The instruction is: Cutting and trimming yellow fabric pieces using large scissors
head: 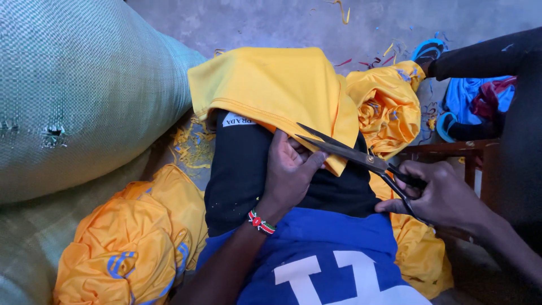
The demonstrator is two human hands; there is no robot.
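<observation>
A yellow fabric piece (271, 85) is draped over the black-clad knee (243, 169) at the centre of the view, with its lower edge hanging toward the lap. This edge is gripped by the left hand (291, 169), whose fingers (307, 164) are closed on the cloth from below. A beaded wristband (261, 222) is worn on the left wrist.

A pair of black scissors (353, 155) is held in the right hand (443, 195), with the fingers passed through the handle loops and closed on them. The blades are parted narrowly, and their tips are positioned at the gripped edge of the fabric, just beside the left thumb.

A blue garment with white figures (327, 265) is seen below the hands, across the lap. A bundle of orange-yellow cloth (135, 243) lies at lower left, and a second heap of yellow cloth (384, 104) lies behind the scissors at upper right. More yellow cloth (420, 254) is found under the right wrist.

A large green woven sack (84, 90) occupies the left side. Yellow offcuts (192, 147) are scattered on the grey concrete floor (271, 22) beside it. A wooden frame (451, 149) and blue cloth (471, 96) are visible at the right edge.
</observation>
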